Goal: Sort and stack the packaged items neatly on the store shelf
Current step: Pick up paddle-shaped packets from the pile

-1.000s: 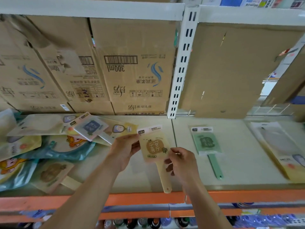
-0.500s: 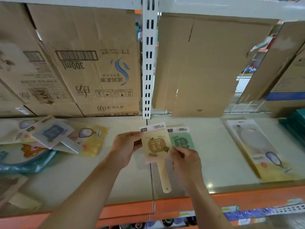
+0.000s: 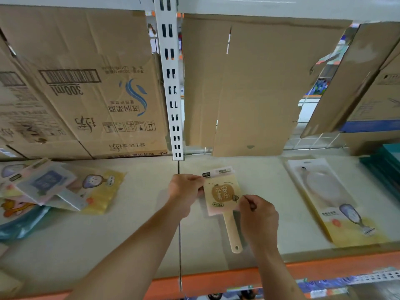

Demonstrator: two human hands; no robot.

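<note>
A yellow packaged paddle brush [image 3: 223, 195] with a cream handle lies flat over a green packaged one, of which only a sliver of label shows at the top. My left hand [image 3: 185, 191] pinches its upper left corner. My right hand [image 3: 257, 215] pinches its lower right edge beside the handle. Both rest low on the beige shelf [image 3: 129, 234], just right of the shelf seam.
A loose pile of packaged brushes [image 3: 54, 187] lies at the left. A large packaged brush [image 3: 333, 200] lies flat at the right, with teal boxes [image 3: 385, 165] beyond it. Cardboard cartons [image 3: 91, 83] line the back. The orange shelf lip [image 3: 216, 280] runs along the front.
Both hands carried the yellow brush rightward and lowered it onto the green one, which is now almost fully covered. The view has shifted right with them.
</note>
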